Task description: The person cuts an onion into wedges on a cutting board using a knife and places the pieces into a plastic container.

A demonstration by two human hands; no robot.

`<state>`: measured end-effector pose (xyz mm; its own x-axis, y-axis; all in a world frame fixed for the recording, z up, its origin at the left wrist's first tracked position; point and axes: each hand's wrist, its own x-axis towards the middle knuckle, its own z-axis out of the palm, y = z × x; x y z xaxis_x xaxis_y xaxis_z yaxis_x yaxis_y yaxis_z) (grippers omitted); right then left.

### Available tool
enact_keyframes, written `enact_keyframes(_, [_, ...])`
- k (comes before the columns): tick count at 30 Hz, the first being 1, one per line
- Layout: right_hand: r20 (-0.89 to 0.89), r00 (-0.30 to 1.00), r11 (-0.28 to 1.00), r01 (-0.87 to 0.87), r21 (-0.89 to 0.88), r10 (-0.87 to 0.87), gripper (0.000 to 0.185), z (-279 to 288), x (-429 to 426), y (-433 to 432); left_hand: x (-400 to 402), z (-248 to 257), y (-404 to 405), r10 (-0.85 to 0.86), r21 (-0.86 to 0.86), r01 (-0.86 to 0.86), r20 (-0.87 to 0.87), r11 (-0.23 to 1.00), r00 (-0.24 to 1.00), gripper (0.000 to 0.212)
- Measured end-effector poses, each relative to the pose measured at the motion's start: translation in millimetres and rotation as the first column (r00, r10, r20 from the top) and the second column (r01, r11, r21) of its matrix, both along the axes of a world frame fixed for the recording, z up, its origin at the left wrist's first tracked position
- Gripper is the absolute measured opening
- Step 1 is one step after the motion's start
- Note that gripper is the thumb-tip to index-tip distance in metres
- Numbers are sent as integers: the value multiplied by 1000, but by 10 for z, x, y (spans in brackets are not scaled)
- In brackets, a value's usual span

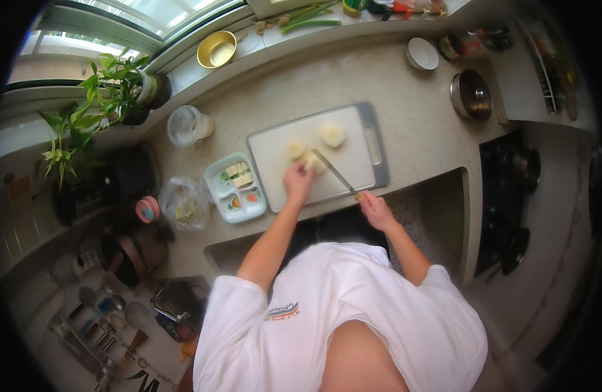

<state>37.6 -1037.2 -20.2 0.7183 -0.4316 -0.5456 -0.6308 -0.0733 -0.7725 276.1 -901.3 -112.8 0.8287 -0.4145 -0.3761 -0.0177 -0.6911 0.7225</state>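
A white cutting board with a grey rim and handle lies on the counter. My right hand grips the handle of a kitchen knife, whose blade slants over the board beside a pale, peeled piece of food. My left hand is at that piece, fingertips bent; whether it grips the piece is unclear. Another pale piece rests just beyond my left hand, and a larger rounded one is near the board's handle end. A divided light-blue plate holds pale cut blocks left of the board.
Left of the plate are a clear plastic bag with scraps, a pink round container and a clear plastic tub. A gold bowl sits on the sill. A white bowl and metal bowls stand at the right, near the stove.
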Motion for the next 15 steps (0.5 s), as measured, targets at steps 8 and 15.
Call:
enact_keyframes(8, [30, 999, 993, 36, -108, -33, 34, -18, -31, 52, 41, 4, -26, -56, 38, 58, -51, 998, 997, 41])
enact_keyframes(15, [0, 998, 988, 57, -146, -58, 32, -7, -67, 131, 90, 2, 7, -44, -22, 41, -116, 999, 992, 41])
